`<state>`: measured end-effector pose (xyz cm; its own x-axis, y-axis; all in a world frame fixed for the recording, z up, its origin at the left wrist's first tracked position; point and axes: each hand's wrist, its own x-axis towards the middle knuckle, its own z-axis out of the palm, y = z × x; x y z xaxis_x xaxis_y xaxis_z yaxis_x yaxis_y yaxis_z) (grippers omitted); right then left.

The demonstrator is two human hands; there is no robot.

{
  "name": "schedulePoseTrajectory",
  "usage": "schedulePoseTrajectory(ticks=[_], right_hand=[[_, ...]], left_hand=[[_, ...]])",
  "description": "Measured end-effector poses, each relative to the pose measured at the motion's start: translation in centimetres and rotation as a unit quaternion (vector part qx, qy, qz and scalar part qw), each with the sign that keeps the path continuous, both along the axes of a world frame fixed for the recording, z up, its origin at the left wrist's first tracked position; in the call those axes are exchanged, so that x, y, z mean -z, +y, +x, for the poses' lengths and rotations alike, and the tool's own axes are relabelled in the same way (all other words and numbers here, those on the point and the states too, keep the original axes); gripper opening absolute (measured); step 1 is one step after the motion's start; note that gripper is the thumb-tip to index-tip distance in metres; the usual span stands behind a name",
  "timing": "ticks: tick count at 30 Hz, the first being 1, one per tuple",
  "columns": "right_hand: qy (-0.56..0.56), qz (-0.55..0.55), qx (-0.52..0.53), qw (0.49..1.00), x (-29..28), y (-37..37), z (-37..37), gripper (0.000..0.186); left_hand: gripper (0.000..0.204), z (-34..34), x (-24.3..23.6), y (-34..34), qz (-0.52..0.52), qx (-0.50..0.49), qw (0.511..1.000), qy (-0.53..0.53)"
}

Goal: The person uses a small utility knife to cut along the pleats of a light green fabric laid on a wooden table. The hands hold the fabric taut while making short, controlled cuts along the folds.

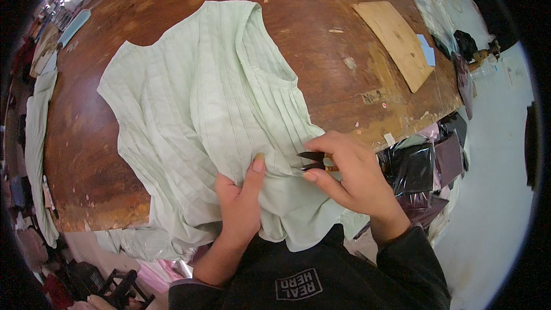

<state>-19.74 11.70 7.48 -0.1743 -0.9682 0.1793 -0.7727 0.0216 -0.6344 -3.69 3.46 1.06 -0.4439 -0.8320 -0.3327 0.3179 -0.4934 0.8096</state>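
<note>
A pale green sleeveless garment point(172, 92) with pleats lies spread over the table, its lower part hanging over the near edge toward me. My left hand point(241, 198) grips a fold of the garment near its lower middle, thumb on top; the other fingers are partly hidden by cloth. In my right hand point(353, 166) is a small pair of thread snips point(313, 161), dark blades apart and pointing left. The blades sit right at the cloth, just right of my left thumb. Whether they touch a thread I cannot make out.
The worn brown wooden table point(315, 40) bears a light wooden board point(396, 40) at the far right. Dark plastic-wrapped packages point(413, 169) are piled beside its right edge. A pale rolled cloth point(37, 155) lies along the left edge. Pink plastic bags point(158, 275) lie below.
</note>
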Motion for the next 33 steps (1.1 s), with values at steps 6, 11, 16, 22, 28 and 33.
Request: schedulePoseTrajectory(ticks=[6,11,16,22,28,33], right_hand=[[0.003,-0.072,-0.042,0.997,1.8,-0.4,-0.6,0.030],[0.032,-0.118,-0.060,0.991,1.9,-0.8,-0.2,0.029],[0.041,-0.118,-0.068,0.990,1.9,-0.6,-0.1,0.026],[0.029,-0.122,-0.067,0.990,2.0,-0.6,-0.1,0.024],[0.020,-0.136,-0.066,0.988,2.3,-0.7,0.2,0.021],[0.007,-0.142,-0.061,0.988,2.4,-0.7,0.3,0.020]], left_hand=[[0.045,0.1,0.7,-0.3,0.015,-0.002,1.000,-0.002],[0.046,0.3,0.5,-0.4,0.018,-0.005,1.000,0.016],[0.047,0.1,0.6,-0.4,0.019,0.000,1.000,0.021],[0.047,0.1,0.5,-0.2,0.024,-0.002,1.000,0.013],[0.048,0.1,0.4,-0.1,0.021,-0.006,1.000,0.011],[0.049,0.0,0.4,0.0,0.025,-0.012,0.999,0.020]])
